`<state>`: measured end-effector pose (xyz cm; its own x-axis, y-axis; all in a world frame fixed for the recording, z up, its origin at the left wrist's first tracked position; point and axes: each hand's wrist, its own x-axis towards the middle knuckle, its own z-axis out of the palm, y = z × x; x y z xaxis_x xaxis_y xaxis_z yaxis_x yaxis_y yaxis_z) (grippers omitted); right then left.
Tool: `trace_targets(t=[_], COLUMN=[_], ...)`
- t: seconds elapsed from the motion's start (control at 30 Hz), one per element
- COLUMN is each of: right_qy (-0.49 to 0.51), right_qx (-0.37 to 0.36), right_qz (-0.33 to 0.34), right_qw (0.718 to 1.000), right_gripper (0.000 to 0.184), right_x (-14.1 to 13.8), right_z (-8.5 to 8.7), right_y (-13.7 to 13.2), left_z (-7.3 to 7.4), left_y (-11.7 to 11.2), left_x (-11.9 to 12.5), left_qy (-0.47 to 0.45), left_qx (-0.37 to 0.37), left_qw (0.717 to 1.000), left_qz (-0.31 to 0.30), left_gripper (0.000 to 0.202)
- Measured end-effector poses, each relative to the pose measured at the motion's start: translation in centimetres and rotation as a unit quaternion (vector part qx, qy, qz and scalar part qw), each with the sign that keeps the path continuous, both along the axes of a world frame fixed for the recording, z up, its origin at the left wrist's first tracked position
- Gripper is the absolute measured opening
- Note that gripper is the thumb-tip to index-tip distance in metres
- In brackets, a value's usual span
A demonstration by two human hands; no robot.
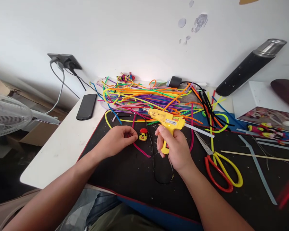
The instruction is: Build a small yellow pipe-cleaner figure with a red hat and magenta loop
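My right hand [175,148] grips the handle of a yellow hot glue gun [165,120], its nozzle pointing left and up over the black mat [135,170]. A clear glue stick juts from the gun's back. My left hand [120,138] rests on the mat with its fingers curled in, pinched on something I cannot make out. Just right of its fingertips sits a small yellow and red pipe-cleaner figure [143,134]. A pink pipe cleaner [141,150] lies beside it. A big heap of coloured pipe cleaners [154,96] lies behind both hands.
Red and yellow scissors [219,166] lie right of my right hand. A black phone [87,106] rests on the white table at the left. A white box [262,99], a black tube [250,65], clear glue sticks [257,168] and a fan [7,114] are around.
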<state>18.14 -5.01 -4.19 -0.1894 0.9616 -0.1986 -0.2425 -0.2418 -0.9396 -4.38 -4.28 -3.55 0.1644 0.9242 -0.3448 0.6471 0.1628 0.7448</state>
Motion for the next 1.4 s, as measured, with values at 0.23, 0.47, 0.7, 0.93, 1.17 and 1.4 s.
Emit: trace_targets(t=[0.23, 0.47, 0.7, 0.93, 1.17, 1.4], right_qy=[-0.014, -0.025, -0.034, -0.045, -0.048, -0.066], right_qx=[0.0, -0.005, -0.004, 0.007, 0.002, 0.003], right_qz=[0.006, 0.007, 0.008, 0.014, 0.017, 0.022], right_qw=[1.0, 1.0, 0.999, 0.999, 0.999, 0.998], right_gripper=[0.054, 0.053, 0.052, 0.059, 0.055, 0.059], right_x=[-0.17, -0.24, -0.32, -0.29, -0.24, -0.26], right_z=[0.2, 0.28, 0.42, 0.18, -0.06, -0.18], right_y=[-0.01, -0.01, 0.02, -0.03, -0.06, -0.17], left_z=[-0.05, 0.0, -0.02, -0.09, -0.21, -0.19], left_y=[0.25, 0.25, 0.2, 0.09, -0.03, -0.11], left_x=[0.46, 0.58, 0.75, 0.86, 0.92, 1.08], left_qy=[0.004, 0.019, 0.034, 0.044, 0.04, 0.046], left_qx=[0.007, 0.018, 0.027, 0.023, 0.039, 0.043], left_qw=[1.0, 1.0, 0.999, 0.999, 0.998, 0.998], left_qz=[0.0, -0.002, 0.0, 0.001, 0.004, 0.009], left_gripper=[0.033, 0.031, 0.033, 0.035, 0.031, 0.031])
